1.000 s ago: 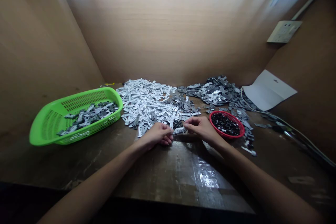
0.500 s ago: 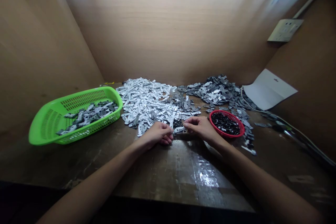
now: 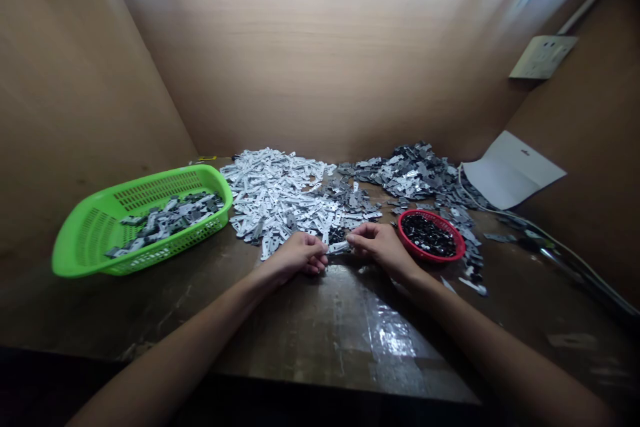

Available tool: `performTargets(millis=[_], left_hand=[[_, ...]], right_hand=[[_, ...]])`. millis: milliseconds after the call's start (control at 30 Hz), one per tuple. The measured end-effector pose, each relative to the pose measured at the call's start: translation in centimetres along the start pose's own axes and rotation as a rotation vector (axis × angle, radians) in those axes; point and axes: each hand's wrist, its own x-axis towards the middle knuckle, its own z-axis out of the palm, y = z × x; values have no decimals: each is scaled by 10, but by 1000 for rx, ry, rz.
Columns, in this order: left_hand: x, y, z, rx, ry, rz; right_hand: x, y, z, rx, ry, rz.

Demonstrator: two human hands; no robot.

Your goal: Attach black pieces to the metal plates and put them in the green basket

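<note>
Between my hands is a small, narrow, silvery metal piece (image 3: 339, 247), held low over the near edge of the heap. My left hand (image 3: 303, 254) pinches its left end between thumb and fingers. At its right end, my right hand (image 3: 379, 245) has thumb and forefinger closed on it. The fingertips hide both ends, so I cannot make out its full shape. Just beyond my hands spreads a pile of pale metal strips (image 3: 280, 193). A red round basket (image 3: 434, 255) of small shiny black parts (image 3: 431, 235) stands right beside my right hand.
At the left is a green plastic basket (image 3: 75, 240) holding assembled-looking metal pieces (image 3: 170, 217). Darker flat metal pieces (image 3: 415, 170) are heaped at the back right. A white card (image 3: 510, 170) leans by the right wall, near a cable (image 3: 565, 247). A socket box (image 3: 544, 57) hangs above.
Both hands stay almost where they were, still on the metal piece. My right hand has shifted very slightly left, and the piece shows a little more clearly.
</note>
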Motion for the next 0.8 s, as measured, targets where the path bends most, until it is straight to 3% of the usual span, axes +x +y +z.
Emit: performTargets(millis=[433,633,700,800], left_hand=[[0,1,0,-16,4,-10],[0,3,-1,-5,41,-15],[0,4,-3,-11,51,-14],[0,5,-6,-26,62,-8]], right_hand=[[3,5,0,-8,-4,9],[3,-10,-20,-65,8,-41],[1,-17,-29,-96,-88,-18],[-2,-22,-37,-225,-396,107]])
